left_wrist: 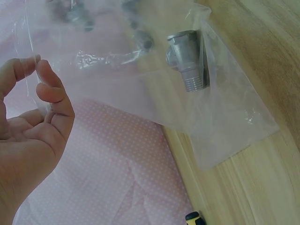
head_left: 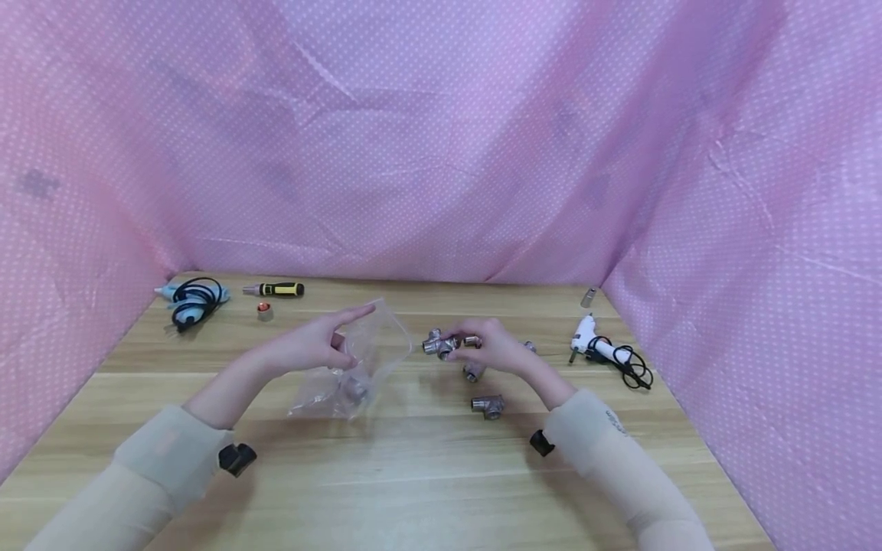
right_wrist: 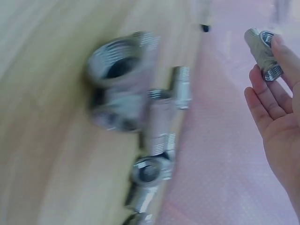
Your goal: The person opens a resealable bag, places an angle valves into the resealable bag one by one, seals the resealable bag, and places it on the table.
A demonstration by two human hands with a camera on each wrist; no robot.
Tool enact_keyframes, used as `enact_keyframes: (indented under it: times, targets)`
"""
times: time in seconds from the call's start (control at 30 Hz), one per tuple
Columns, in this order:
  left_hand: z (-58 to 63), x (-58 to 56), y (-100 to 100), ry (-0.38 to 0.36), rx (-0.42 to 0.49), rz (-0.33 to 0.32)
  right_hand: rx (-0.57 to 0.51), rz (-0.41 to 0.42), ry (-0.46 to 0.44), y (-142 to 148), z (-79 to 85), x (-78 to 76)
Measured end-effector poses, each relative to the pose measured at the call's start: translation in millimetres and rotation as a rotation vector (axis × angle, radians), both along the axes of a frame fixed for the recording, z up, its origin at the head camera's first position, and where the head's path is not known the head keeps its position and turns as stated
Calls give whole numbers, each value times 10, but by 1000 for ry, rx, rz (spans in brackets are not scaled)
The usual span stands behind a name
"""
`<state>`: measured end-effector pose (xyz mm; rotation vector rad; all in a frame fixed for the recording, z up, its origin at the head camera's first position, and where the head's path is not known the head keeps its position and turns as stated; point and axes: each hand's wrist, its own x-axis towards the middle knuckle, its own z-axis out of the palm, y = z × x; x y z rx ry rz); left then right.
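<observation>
My left hand (head_left: 310,344) pinches the edge of a clear plastic bag (left_wrist: 234,136) between thumb and fingers. Inside the bag's lower part lies a metal tee pipe fitting (left_wrist: 187,56). Between its thumb and fingertips, my right hand (head_left: 494,348) holds another tee pipe fitting (right_wrist: 262,54), raised just right of the bag's mouth. Several more metal fittings (right_wrist: 119,84) lie on the table beneath and around the right hand. One tee fitting (head_left: 487,405) is closer to me than the others, which the right hand partly covers in the head view.
On the wooden table (head_left: 413,490), a blue glue gun (head_left: 196,302) with coiled cord, a yellow-black screwdriver (head_left: 279,289) and a small copper-topped piece (head_left: 265,310) lie back left. A white glue gun (head_left: 599,344) and a metal cylinder (head_left: 588,297) lie right. Pink dotted cloth (head_left: 441,168) surrounds the table.
</observation>
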<state>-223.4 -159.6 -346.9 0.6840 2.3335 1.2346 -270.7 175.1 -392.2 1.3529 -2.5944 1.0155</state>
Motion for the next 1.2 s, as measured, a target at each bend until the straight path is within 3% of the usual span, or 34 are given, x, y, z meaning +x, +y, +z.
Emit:
enact_keyframes:
  times: [0.17, 0.33, 0.5, 0.67, 0.83, 1.03, 1.2]
  targets:
    - [-15, -28, -6, 15, -12, 32, -76, -12, 12, -57, 232, 44]
    - [-16, -59, -15, 34, -33, 49, -110, -57, 35, -129, 383, 58]
    - [-16, -75, -13, 45, -31, 40, -153, -103, 4, -243, 505, 97]
    - [-28, -85, -4, 48, -17, 34, -243, -58, 28, -418, 615, 137]
    - [-8, -81, 13, 49, -16, 28, -250, -14, 68, -575, 615, 113]
    - [-12, -71, 40, 41, -5, 29, -157, 34, 217, -745, 471, 66]
    - [-14, -69, 62, 19, 8, 33, -88, 46, 274, -827, 328, 29]
